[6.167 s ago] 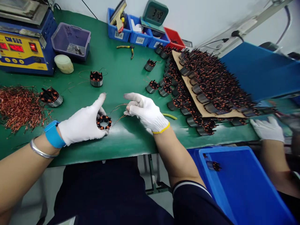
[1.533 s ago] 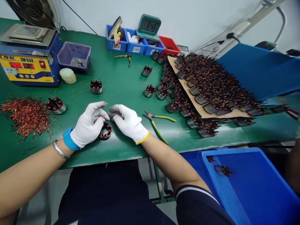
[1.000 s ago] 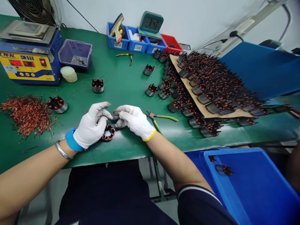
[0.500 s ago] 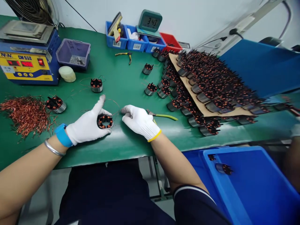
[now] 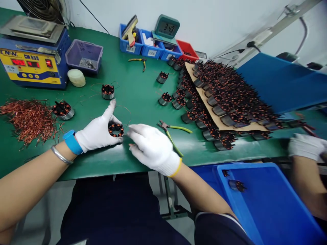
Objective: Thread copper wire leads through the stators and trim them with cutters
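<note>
My left hand point(image 5: 100, 131), in a white glove, grips a round wire-wound core point(image 5: 116, 130) on the green table point(image 5: 143, 105). Thin loose wire point(image 5: 129, 114) arcs up from that core. Just right of it is my right hand point(image 5: 150, 146), gloved too, its fingers bent towards the core with a gap between thumb and fingers. Nothing can be made out in it. Green-handled pliers point(image 5: 178, 128) lie spread beyond the right hand. Another core point(image 5: 107, 92) stands behind my left hand, and one more point(image 5: 63, 110) stands to its left.
Copper wire scraps point(image 5: 30, 120) lie at left below a blue-yellow machine point(image 5: 33, 64). A purple bin point(image 5: 84, 56) stands beside it. Many cores point(image 5: 230, 92) fill a board at right. A blue tray point(image 5: 270, 204) is lower right, near another person's gloved hand point(image 5: 305, 147).
My right hand has moved down and turned, and its fingers have spread. More of the pliers shows. The other person's hand has come further into view at right.
</note>
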`<action>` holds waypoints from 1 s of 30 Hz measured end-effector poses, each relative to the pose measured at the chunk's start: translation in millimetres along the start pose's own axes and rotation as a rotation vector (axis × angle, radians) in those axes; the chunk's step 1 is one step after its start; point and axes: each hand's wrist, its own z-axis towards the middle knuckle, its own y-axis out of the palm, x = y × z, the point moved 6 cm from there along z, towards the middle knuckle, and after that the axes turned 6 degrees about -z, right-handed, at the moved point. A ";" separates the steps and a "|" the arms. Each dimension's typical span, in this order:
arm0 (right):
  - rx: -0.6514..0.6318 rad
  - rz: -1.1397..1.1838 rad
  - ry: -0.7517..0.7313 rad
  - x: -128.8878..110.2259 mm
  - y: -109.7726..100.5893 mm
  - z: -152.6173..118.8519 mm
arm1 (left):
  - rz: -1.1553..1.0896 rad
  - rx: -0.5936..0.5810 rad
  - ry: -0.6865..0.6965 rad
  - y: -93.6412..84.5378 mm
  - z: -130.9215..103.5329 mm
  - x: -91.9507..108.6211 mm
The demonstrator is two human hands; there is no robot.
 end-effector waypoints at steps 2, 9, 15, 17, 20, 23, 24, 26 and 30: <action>-0.111 0.030 0.090 -0.3 15.1 8.7 | -0.017 0.002 0.009 -0.4 -0.2 -0.1; -0.125 0.180 0.443 27.5 21.3 7.4 | 0.007 -0.108 -0.034 3.0 0.2 -1.7; -0.285 -0.086 0.313 24.0 18.3 20.0 | 0.001 -0.114 -0.048 2.4 1.1 -2.6; -0.358 -0.146 0.265 21.9 22.2 25.1 | -0.008 -0.116 -0.049 2.6 1.4 -2.7; -0.376 -0.167 0.247 22.2 27.0 29.9 | -0.016 -0.102 -0.056 3.7 1.0 -2.0; -0.282 -0.037 0.289 27.1 28.5 29.5 | -0.080 -0.080 -0.075 5.3 -0.9 1.5; -0.227 0.029 0.291 28.5 27.4 28.7 | -0.142 -0.065 -0.091 4.8 -1.6 3.0; -0.110 0.147 0.276 30.7 23.0 26.6 | -0.359 -0.012 -0.165 0.7 -3.2 3.9; 0.034 0.235 0.265 34.5 12.3 23.7 | -0.886 -0.094 -0.509 5.5 -9.5 -0.4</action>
